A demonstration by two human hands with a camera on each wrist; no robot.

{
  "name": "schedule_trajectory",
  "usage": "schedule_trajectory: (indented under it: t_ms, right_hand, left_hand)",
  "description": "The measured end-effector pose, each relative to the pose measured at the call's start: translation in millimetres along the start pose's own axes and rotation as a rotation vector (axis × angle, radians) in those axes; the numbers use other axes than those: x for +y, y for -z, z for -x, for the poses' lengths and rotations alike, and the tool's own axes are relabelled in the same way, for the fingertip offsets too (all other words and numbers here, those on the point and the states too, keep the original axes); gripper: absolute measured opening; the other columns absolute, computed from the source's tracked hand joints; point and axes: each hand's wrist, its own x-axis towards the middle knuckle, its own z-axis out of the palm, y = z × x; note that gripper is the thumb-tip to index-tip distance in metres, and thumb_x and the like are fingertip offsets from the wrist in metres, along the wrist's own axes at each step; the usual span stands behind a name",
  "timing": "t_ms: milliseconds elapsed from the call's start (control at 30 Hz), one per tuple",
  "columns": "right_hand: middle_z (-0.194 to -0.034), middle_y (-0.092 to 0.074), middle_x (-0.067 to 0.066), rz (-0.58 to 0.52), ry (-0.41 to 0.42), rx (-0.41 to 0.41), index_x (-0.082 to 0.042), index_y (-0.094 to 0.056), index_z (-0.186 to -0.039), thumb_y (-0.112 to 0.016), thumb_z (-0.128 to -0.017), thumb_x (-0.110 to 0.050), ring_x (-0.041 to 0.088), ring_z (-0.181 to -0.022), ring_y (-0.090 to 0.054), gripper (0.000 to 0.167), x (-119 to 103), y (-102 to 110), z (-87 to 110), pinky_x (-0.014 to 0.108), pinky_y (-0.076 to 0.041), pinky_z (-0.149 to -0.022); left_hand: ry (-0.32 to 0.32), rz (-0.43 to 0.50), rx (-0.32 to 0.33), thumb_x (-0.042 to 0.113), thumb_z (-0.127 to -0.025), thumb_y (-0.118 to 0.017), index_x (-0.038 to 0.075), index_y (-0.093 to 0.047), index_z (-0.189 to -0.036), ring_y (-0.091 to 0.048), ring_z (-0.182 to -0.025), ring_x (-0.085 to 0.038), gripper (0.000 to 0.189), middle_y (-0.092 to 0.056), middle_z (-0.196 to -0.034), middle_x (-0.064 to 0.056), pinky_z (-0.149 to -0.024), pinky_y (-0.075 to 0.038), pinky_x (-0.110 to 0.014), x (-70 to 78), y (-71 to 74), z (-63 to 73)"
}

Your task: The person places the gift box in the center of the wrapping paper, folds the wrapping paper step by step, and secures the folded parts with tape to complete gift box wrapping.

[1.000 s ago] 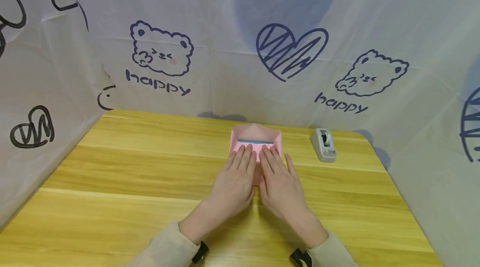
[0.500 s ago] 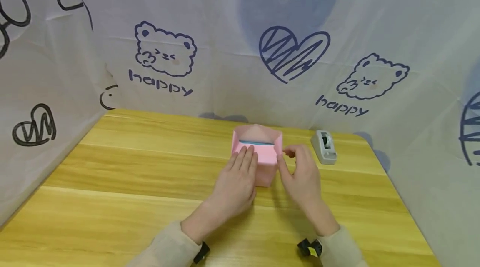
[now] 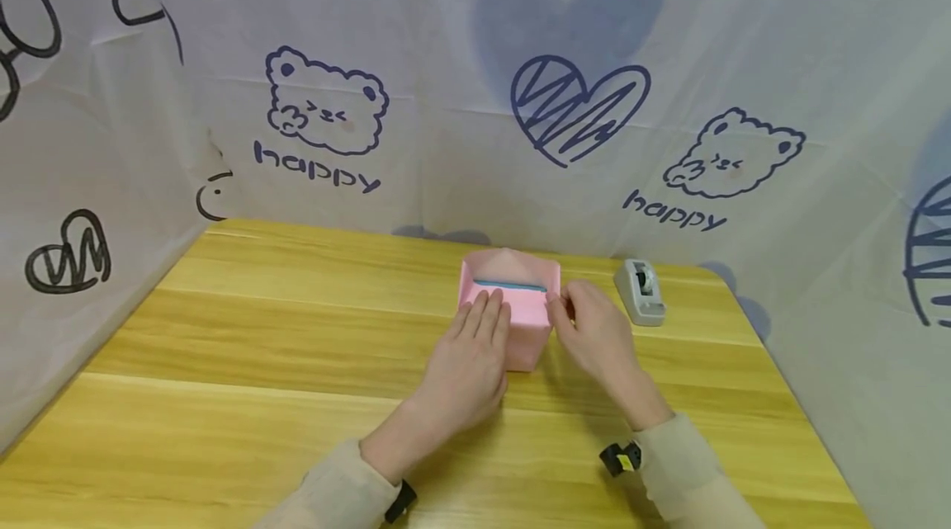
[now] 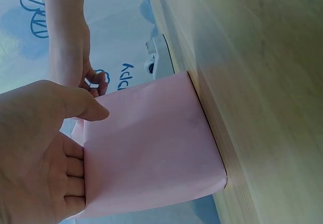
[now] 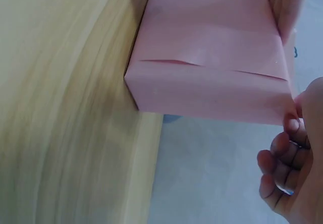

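Observation:
A box wrapped in pink paper [image 3: 529, 339] stands on the table, its paper edges rising as flaps around the top. The far flap [image 3: 505, 263] stands up, and a blue strip [image 3: 511, 285] shows in front of it. My left hand [image 3: 468, 356] lies with straight fingers on the paper folded over the top; in the left wrist view its thumb [image 4: 93, 108] rests against the near face. At the right top edge, my right hand [image 3: 598, 331] pinches the side flap between thumb and index finger. The right wrist view shows this pinch at the box's corner, the other fingers curled.
A grey tape dispenser [image 3: 643, 294] stands to the right of the box, near the table's back edge. The wooden table [image 3: 282, 331] meets a white cloth [image 3: 446, 149] with drawn bears and hearts behind it and at both sides.
My right hand has left the top of the box, moved to its right side and taken the side flap between thumb and finger. The left hand has stayed on top.

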Motion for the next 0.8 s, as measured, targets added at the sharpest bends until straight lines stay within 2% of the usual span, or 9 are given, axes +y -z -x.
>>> schedule_trajectory:
  t_ms: [133, 300, 467, 800]
  right_hand:
    - [-0.071, -0.049, 0.001, 0.007, 0.032, 0.061, -0.014, -0.054, -0.077, -0.058, -0.102, -0.024, 0.018, -0.065, -0.048, 0.027, 2.3, -3.4, -1.0, 0.031, -0.039, -0.056]
    - [-0.067, -0.049, 0.0, -0.028, 0.029, 0.113, -0.015, -0.053, -0.072, -0.06, -0.099, -0.021, 0.017, -0.062, -0.048, 0.028, 5.4, -7.5, -1.5, 0.03, -0.038, -0.054]
    - [-0.066, -0.049, 0.0, -0.035, 0.018, 0.109, -0.015, -0.054, -0.072, -0.062, -0.102, -0.026, 0.016, -0.061, -0.048, 0.033, 5.5, -8.4, -4.3, 0.03, -0.038, -0.054]
    - [-0.064, -0.048, 0.0, -0.083, 0.024, 0.123, -0.016, -0.049, -0.069, -0.055, -0.106, -0.029, 0.019, -0.059, -0.047, 0.039, 5.1, -9.3, -9.5, 0.032, -0.036, -0.053]
  left_hand:
    - [-0.002, -0.015, 0.007, 0.037, -0.096, -0.065, -0.007, -0.043, -0.153, -0.04, -0.149, -0.038, 0.076, -0.04, -0.16, -0.026, -0.124, -0.033, -0.046, 0.2, -1.7, 0.0]
    - [-0.005, -0.024, 0.007, 0.038, -0.096, -0.064, -0.007, -0.043, -0.154, -0.04, -0.149, -0.038, 0.076, -0.04, -0.161, -0.026, -0.124, -0.033, -0.046, 0.3, -2.8, 0.1]
    - [-0.008, -0.034, 0.013, 0.038, -0.097, -0.064, -0.007, -0.043, -0.153, -0.041, -0.149, -0.038, 0.075, -0.041, -0.16, -0.026, -0.123, -0.034, -0.046, -0.2, -2.9, 0.6]
    - [-0.007, -0.039, 0.025, 0.039, -0.096, -0.066, -0.006, -0.044, -0.153, -0.042, -0.148, -0.037, 0.076, -0.042, -0.16, -0.025, -0.123, -0.034, -0.046, -1.2, -1.8, 1.6]
